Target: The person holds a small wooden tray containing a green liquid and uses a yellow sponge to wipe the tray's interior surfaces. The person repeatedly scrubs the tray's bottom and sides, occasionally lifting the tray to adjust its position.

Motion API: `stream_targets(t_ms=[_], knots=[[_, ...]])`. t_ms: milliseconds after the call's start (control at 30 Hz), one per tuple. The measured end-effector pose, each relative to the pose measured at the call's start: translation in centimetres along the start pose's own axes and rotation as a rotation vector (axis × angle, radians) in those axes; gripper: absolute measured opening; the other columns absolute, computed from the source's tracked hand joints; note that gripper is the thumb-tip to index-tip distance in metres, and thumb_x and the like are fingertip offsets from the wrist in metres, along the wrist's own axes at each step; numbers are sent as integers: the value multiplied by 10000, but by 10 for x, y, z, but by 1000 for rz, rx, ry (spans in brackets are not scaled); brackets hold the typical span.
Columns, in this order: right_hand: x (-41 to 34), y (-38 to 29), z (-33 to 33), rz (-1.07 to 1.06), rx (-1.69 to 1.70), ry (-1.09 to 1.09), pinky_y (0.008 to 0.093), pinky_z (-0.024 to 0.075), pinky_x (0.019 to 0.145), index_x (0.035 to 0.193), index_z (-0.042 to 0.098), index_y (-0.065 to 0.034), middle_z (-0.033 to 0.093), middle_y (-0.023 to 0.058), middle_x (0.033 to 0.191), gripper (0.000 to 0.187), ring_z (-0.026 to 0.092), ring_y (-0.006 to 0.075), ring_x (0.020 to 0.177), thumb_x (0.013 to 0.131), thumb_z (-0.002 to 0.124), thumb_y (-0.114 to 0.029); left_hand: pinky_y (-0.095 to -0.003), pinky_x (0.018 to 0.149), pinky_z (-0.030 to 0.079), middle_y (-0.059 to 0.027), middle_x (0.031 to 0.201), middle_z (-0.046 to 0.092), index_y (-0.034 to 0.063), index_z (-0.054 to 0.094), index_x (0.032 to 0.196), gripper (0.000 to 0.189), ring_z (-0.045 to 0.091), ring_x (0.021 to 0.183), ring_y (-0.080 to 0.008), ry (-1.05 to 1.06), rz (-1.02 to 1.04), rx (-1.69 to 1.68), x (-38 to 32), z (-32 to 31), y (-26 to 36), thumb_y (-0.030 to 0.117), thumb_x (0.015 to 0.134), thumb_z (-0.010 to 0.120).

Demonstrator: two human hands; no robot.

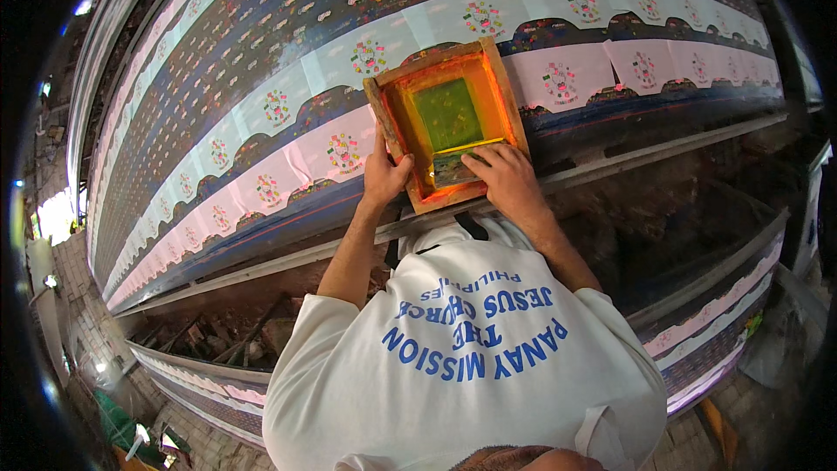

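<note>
A small wooden screen-printing frame [513, 101], stained orange and red, rests slightly turned on the near row of pink fabric pieces [526, 72]. Inside it, a green square [448, 114] shows through the mesh amid orange and yellow ink. My left hand [389, 173] grips the frame's left side, thumb over the rim. With my right hand [510, 176] I hold a squeegee [451, 169] inside the frame at its near end. A bright yellow strip runs along the squeegee's far edge. The frame covers whatever fabric lies directly beneath it.
Pale blue pieces [418, 26] with printed cartoon motifs form a row beyond the pink ones on a long dark printing table [274, 33]. A rail [274, 258] borders its near side. Another table with similar fabric rows [706, 327] stands behind me, above a paved floor [91, 301].
</note>
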State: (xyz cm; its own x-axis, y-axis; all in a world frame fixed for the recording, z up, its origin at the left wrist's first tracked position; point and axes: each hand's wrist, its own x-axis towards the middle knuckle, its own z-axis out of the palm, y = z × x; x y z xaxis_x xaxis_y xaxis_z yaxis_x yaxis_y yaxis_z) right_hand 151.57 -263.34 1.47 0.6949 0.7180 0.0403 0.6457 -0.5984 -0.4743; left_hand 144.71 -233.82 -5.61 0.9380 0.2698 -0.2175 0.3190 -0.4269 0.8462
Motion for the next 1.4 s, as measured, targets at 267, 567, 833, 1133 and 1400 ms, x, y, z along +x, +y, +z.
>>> stream_targets(t_ms=[267, 567, 833, 1133, 1400], knots=[[-4, 0, 6, -11, -33, -2, 472, 501, 1181, 1424, 756, -144, 698, 62, 1422, 591, 609, 301, 1338, 856, 750, 21, -453, 788, 654, -196, 1044, 831, 81, 157, 1769, 1039, 823, 836, -346, 19, -6, 32, -2, 0, -1, 182, 909, 730], [79, 30, -13, -80, 103, -103, 481, 566, 1066, 1314, 813, -139, 790, 115, 1237, 449, 717, 350, 1186, 916, 655, -4, -510, 701, 623, -232, 858, 782, 15, 91, 1762, 1081, 772, 747, -446, -5, -18, 129, -2, 1, -4, 262, 923, 726], [157, 25, -20, 30, 40, -148, 442, 570, 1085, 1315, 811, -114, 795, 132, 1273, 485, 727, 352, 1192, 912, 632, 88, -554, 708, 623, -285, 851, 773, -18, 28, 1753, 1112, 764, 740, -490, -72, -57, 109, -3, -9, 11, 304, 934, 707], [30, -14, -13, 25, 1, -165, 466, 564, 1091, 1323, 813, -127, 790, 113, 1305, 521, 706, 349, 1220, 901, 602, 94, -605, 714, 620, -322, 822, 753, -4, 6, 1755, 1131, 751, 753, -527, -78, -45, 210, -3, -8, 9, 341, 952, 723], [115, 14, -36, 112, 188, -235, 454, 585, 1040, 1321, 815, -109, 799, 140, 1266, 524, 735, 359, 1151, 898, 598, 111, -612, 708, 616, -322, 807, 746, -59, 6, 1734, 1131, 745, 755, -536, -69, 49, 153, -3, -8, 4, 342, 958, 725]])
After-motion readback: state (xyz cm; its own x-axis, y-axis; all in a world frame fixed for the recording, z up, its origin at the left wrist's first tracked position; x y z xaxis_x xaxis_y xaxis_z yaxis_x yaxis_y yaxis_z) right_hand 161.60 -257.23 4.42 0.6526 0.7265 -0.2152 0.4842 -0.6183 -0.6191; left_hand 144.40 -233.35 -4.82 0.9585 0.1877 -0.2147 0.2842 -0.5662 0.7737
